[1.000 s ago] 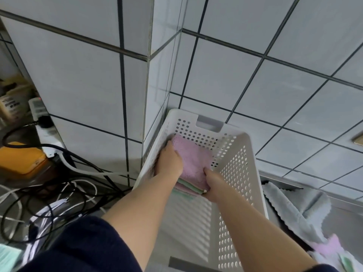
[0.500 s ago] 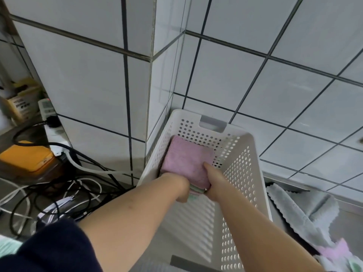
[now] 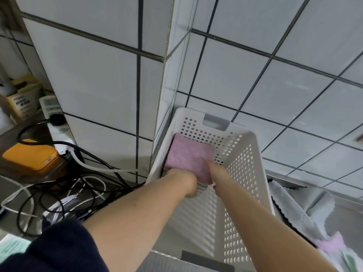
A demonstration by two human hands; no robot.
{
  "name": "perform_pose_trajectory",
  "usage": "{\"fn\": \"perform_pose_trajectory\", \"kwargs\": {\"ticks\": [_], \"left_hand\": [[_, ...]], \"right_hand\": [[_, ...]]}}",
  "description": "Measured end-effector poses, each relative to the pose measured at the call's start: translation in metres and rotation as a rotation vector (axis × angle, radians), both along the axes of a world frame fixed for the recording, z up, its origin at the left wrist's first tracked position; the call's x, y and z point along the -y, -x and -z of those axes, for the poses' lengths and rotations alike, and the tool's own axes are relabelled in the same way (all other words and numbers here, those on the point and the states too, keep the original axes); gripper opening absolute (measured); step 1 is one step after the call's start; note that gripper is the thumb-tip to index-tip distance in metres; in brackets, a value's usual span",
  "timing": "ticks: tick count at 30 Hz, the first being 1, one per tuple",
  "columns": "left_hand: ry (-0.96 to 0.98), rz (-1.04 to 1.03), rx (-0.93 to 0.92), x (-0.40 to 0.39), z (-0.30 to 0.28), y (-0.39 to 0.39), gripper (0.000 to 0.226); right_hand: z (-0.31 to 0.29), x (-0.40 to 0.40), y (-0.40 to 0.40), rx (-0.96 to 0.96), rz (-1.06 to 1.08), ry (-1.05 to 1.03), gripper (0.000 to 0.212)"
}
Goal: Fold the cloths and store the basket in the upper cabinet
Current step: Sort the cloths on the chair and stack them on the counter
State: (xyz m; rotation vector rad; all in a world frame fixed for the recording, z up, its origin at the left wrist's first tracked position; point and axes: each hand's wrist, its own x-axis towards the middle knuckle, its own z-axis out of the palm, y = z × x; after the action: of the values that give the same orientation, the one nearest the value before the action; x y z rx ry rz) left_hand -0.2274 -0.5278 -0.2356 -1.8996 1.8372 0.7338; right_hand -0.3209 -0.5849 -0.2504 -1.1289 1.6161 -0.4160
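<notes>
The basket (image 3: pixel 241 173) is white with lots of little holes, and it sits on the counter (image 3: pixel 15 193) pushed into the corner of the tiled wall (image 3: pixel 98 85). Inside it, at the far end, lies a pile of folded cloths (image 3: pixel 188 156) with a pink one on top and pale green edges showing under it.

Both hands are in the basket at the near edge of the pile. The left hand (image 3: pixel 184 182) is curled at the front edge of the pile, and I think it is gripping the cloths, but its fingers are hidden, so I cannot tell for sure. The right hand (image 3: pixel 216 169) pinches the right side of the pile, with its thumb lying on the pink cloth.

This looks like the step of laying the folded cloths down in the basket. Next, the hands will need to let go gently so the pile stays neat.

More cloths (image 3: pixel 306 211) lie unfolded to the right of the basket, 1 grey one and some pink and green ones. They likely need folding before the basket goes up into the cabinet.

To the left is a mess of black and white cables (image 3: pixel 64 195), a power strip (image 3: pixel 57 122) and an orange thing (image 3: pixel 29 156). The cables lie close to the basket and could catch on it when it is lifted.
</notes>
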Motion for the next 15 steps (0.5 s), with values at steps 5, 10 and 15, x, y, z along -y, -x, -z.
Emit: {"fn": "perform_pose_trajectory", "kwargs": {"ticks": [5, 10, 15], "left_hand": [[0.155, 0.013, -0.126, -0.026, -0.049, 0.005, 0.049], [0.342, -0.116, -0.480, -0.047, -0.073, 0.005, 0.033], [0.447, -0.182, -0.828, -0.076, -0.093, 0.037, 0.036]], "right_hand": [[-0.041, -0.017, 0.015, 0.047, 0.000, 0.083, 0.048], [-0.083, -0.052, 0.041, 0.146, -0.023, 0.200, 0.044], [-0.115, -0.099, 0.089, 0.225, -0.005, 0.352, 0.038]]}}
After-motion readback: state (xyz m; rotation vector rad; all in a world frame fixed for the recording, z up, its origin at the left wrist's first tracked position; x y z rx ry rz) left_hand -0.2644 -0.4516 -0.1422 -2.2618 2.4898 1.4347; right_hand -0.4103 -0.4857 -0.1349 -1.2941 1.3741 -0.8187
